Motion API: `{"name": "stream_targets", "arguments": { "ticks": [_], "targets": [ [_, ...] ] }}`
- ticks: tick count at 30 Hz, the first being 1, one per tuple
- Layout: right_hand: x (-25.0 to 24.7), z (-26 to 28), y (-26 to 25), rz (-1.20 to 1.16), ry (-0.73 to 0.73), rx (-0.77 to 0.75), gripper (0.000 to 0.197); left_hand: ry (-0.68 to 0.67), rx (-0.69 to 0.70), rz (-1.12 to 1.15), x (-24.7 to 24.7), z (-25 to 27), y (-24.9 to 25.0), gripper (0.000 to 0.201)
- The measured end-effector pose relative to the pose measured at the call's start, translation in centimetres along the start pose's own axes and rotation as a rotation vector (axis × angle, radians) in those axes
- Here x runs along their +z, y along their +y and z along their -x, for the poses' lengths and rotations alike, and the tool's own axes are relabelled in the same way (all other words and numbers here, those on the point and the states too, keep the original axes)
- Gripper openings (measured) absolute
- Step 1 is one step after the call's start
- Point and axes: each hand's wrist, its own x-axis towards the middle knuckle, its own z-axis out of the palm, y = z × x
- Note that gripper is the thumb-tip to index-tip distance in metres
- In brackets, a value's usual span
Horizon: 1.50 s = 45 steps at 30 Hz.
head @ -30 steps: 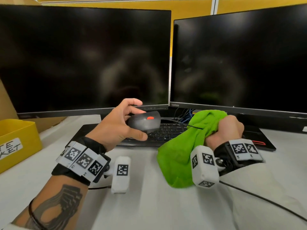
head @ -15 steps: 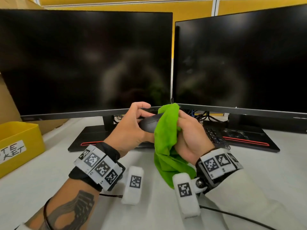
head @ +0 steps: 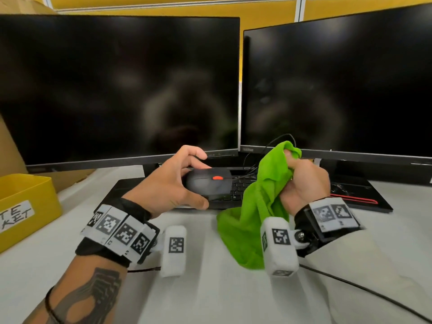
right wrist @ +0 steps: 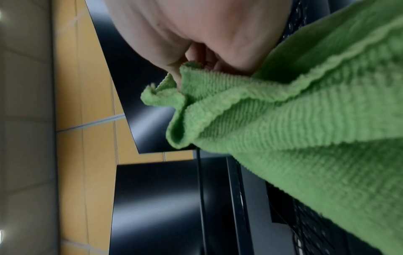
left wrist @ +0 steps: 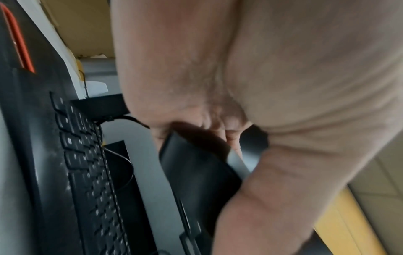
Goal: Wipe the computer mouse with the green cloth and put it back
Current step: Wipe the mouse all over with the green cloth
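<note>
A black computer mouse [head: 209, 183] with an orange scroll wheel is held above the keyboard by my left hand [head: 173, 181], thumb under its near side and fingers over its far side. In the left wrist view the mouse [left wrist: 196, 172] shows as a dark body between palm and thumb. My right hand [head: 304, 181] grips a bunched green cloth [head: 252, 218], which hangs down to the desk a little right of the mouse and apart from it. In the right wrist view the green cloth [right wrist: 294, 138] fills the right side, pinched at the fingertips.
Two dark monitors [head: 117, 85] stand behind, side by side. A black keyboard [head: 236, 190] lies under the hands on a black mat with red trim [head: 355, 197]. A yellow bin [head: 25, 202] sits at the left. A thin cable [head: 364, 291] crosses the white desk [head: 210, 295] at lower right.
Half a second ago the cloth was pressed against the mouse's right side. My right hand has since drawn the cloth off to the right, baring the mouse top and its orange wheel.
</note>
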Motion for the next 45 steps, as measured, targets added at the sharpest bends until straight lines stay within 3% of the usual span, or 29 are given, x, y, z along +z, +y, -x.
{"name": "stream_targets", "arguments": {
  "ticks": [4, 6, 8, 12, 15, 18, 20, 23, 26, 30, 33, 38, 41, 43, 45],
  "targets": [
    [-1.2, -0.9, -0.7, 0.009, 0.129, -0.071, 0.018, 0.079, -0.021, 0.002, -1.8, 0.2, -0.7, 0.092],
    [-1.6, -1.4, -0.7, 0.055, 0.105, -0.074, 0.015, 0.120, -0.023, 0.011, -1.9, 0.2, -1.0, 0.089],
    [-1.5, -1.4, -0.4, 0.080, -0.062, 0.009, 0.015, 0.181, -0.021, 0.057, -1.5, 0.0, -1.3, 0.088],
    [-0.9, 0.6, 0.1, -0.073, -0.387, 0.194, 0.043, 0.310, -0.012, 0.210, -0.6, -0.6, -1.0, 0.086],
    [-0.2, 2.1, 0.4, -0.104, -0.599, 0.259, 0.022, 0.377, -0.017, 0.300, 0.9, -0.9, -0.6, 0.087],
    [0.5, 3.0, 1.6, 0.008, -0.688, 0.342, 0.061, 0.402, 0.020, 0.274, 2.4, -1.1, -0.3, 0.083],
    [1.3, 3.9, 2.4, 0.091, -0.743, 0.352, 0.058, 0.361, 0.047, 0.237, 3.3, -1.2, 0.0, 0.085],
    [2.2, 4.5, 3.4, 0.178, -0.704, 0.262, 0.052, 0.315, 0.105, 0.172, 4.4, -1.3, 0.3, 0.090],
    [2.6, 4.2, 3.9, 0.297, -0.574, 0.091, 0.033, 0.309, 0.148, 0.080, 5.3, -1.4, 0.3, 0.090],
    [2.6, 3.5, 3.5, 0.358, -0.352, -0.064, 0.022, 0.159, 0.118, 0.123, 5.8, -1.4, 0.4, 0.091],
    [2.2, 2.8, 2.9, 0.314, -0.258, -0.057, 0.026, 0.089, 0.066, 0.215, 5.6, -1.1, 0.8, 0.079],
    [2.0, 2.5, 2.4, 0.334, -0.190, -0.116, 0.039, 0.142, 0.074, 0.146, 5.2, -1.1, 1.0, 0.048],
    [2.0, 2.5, 2.3, 0.389, -0.129, -0.184, 0.047, 0.145, 0.058, 0.164, 5.7, -0.9, 1.2, 0.047],
    [1.8, 2.3, 2.4, 0.350, -0.092, -0.170, 0.046, 0.142, 0.043, 0.170, 5.9, -0.9, 1.3, 0.051],
    [1.7, 2.2, 2.6, 0.258, -0.145, -0.100, 0.041, 0.168, 0.043, 0.175, 5.8, -1.0, 1.2, 0.053]
  ]
}}
